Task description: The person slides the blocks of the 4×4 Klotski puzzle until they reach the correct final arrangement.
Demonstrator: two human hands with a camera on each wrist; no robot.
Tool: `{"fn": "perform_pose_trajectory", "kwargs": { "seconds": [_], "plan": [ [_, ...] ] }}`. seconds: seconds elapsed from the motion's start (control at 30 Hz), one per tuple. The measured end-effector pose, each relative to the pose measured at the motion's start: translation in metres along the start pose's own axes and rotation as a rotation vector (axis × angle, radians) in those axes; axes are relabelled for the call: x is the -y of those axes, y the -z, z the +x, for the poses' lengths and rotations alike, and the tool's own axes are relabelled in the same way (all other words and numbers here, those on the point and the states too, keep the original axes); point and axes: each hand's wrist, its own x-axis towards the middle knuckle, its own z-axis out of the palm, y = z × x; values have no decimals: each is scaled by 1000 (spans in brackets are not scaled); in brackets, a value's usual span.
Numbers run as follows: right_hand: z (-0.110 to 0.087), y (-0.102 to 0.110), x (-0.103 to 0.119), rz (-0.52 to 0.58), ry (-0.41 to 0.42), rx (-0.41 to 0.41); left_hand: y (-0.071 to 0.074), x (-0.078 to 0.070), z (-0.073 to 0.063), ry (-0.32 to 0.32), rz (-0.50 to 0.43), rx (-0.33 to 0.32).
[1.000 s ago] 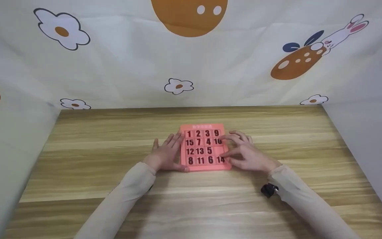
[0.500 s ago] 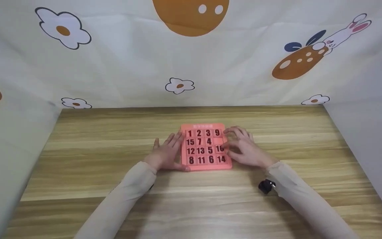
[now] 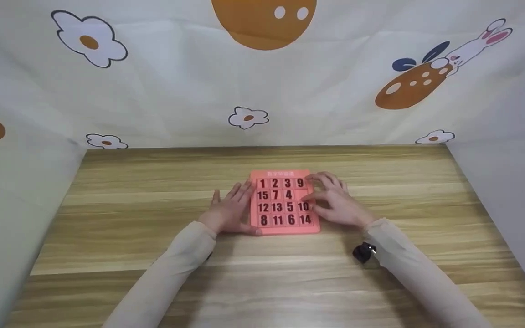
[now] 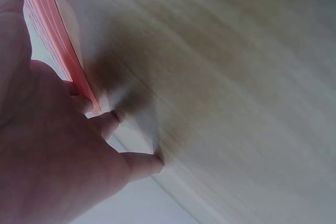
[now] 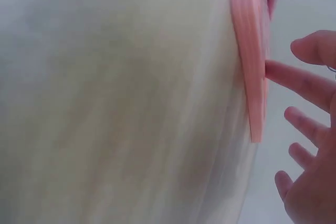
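Observation:
A pink number sliding puzzle [image 3: 287, 230] lies flat on the table, its tiles printed with black numerals. The 10 tile [image 3: 303, 207] sits in the third row of the right column, under the gap. Along the puzzle's left edge rests my left hand [image 3: 229, 214], fingers straight and thumb at the near left corner. In the left wrist view that hand [image 4: 58, 145] touches the pink side wall. My right hand [image 3: 337, 202] is over the right edge with fingers loosely bent. One fingertip [image 5: 273, 68] touches the puzzle in the right wrist view; the other fingers are off it.
The wood-grain table [image 3: 153, 173] extends around the puzzle on all sides. Behind it hangs a pale cloth [image 3: 176, 91] printed with flowers, and similar walls close in left and right. A black device [image 3: 363, 252] shows at the right wrist.
The 10 tile has slid one place down, from the second row to the third, so the gap is now above it. My right hand shifted slightly with it; the left stayed put.

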Motion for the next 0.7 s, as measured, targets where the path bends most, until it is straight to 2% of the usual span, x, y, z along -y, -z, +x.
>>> {"fn": "perform_pose_trajectory", "kwargs": {
  "seconds": [0.4,0.7],
  "plan": [
    [10,-5,-1,-29,-22,-27,1,0,-1,-19,-4,-12],
    [17,-1,0,-37,-44,-63,2,-2,-3,-20,2,-18]
  ]
}}
